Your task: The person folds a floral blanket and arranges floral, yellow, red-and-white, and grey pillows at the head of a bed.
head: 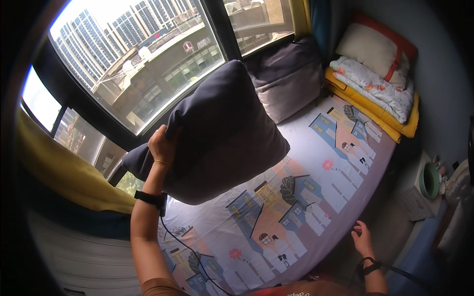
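My left hand [163, 146] grips a dark grey cushion [226, 137] by its near left edge and holds it up in front of the window. The cushion hides part of the bed and the sill behind it. Below it spreads a bed sheet [274, 222] printed with houses, trees and pink flowers. Off the bed's right edge hangs my right hand [362, 238], fingers loosely curled and apart, with nothing in it. A second grey cushion [290, 85], dark above and paler below, leans against the window at the bed's far side.
A folded yellow quilt [411, 114], a floral quilt [374, 87] and a white-and-red pillow [370, 48] are stacked at the far right. Beside the bed stands a white cabinet [414, 199] bearing a green basin [429, 180]. A black cable [189, 249] trails from my left wrist. Yellow curtain [66, 162] hangs left.
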The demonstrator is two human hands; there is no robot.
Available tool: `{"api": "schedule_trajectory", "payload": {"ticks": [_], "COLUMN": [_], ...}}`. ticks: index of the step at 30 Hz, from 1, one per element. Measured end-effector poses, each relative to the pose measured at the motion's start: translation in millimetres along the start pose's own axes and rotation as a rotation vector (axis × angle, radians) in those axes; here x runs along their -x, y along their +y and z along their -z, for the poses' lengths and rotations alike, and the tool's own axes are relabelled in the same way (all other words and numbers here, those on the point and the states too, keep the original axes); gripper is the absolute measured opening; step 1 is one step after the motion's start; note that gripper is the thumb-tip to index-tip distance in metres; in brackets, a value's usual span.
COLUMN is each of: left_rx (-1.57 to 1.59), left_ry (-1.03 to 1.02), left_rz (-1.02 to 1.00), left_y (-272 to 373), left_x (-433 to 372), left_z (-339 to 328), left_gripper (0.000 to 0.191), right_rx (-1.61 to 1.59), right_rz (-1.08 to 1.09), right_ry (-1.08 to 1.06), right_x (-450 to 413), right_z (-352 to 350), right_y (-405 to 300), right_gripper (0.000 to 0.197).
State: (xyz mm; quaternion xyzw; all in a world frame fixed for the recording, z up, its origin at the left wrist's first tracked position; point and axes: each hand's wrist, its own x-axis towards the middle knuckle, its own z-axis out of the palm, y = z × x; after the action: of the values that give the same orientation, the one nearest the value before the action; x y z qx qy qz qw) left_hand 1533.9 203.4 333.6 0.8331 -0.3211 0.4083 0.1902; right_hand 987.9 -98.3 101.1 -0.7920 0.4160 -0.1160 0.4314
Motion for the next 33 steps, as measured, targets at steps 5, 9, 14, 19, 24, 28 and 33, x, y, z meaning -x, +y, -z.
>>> {"api": "schedule_trajectory", "payload": {"ticks": [5, 9, 14, 19, 24, 28, 33], "left_rx": [-0.17, -0.148, -0.234, -0.226, -0.374, -0.375, -0.313], "left_ry": [-0.179, -0.375, -0.57, -0.592, -0.588, -0.446, -0.133], "left_rz": [0.022, 0.154, 0.241, 0.221, 0.241, 0.35, 0.051], "left_y": [12.7, 14.8, 13.7, -2.3, -19.2, -30.2, -9.9], "left_x": [-51.9, -54.0, -71.6, -88.6, -57.3, -61.6, -49.3], "left_z": [-112.1, -191.7, -220.5, -209.3, -229.0, -235.4, -222.5], "left_gripper": [0.041, 0.037, 0.036, 0.039, 0.054, 0.053, 0.043], "right_rx": [0.023, 0.051, 0.106, 0.109, 0.086, 0.116, 0.137], "right_rz": [-0.176, -0.307, -0.444, -0.471, -0.441, -0.436, -0.408], "right_ry": [0.106, 0.131, -0.001, -0.053, 0.014, -0.021, -0.045], "right_x": [-8.1, 10.7, 31.4, 27.9, 21.8, 27.8, 28.4], "right_z": [10.4, -8.0, -31.2, -39.0, -47.6, -57.1, -65.7], "right_y": [44.4, 93.7, 105.6, 118.3, 130.0, 132.4, 133.0], "right_gripper": [0.041, 0.043, 0.043, 0.041, 0.037, 0.036, 0.038]}}
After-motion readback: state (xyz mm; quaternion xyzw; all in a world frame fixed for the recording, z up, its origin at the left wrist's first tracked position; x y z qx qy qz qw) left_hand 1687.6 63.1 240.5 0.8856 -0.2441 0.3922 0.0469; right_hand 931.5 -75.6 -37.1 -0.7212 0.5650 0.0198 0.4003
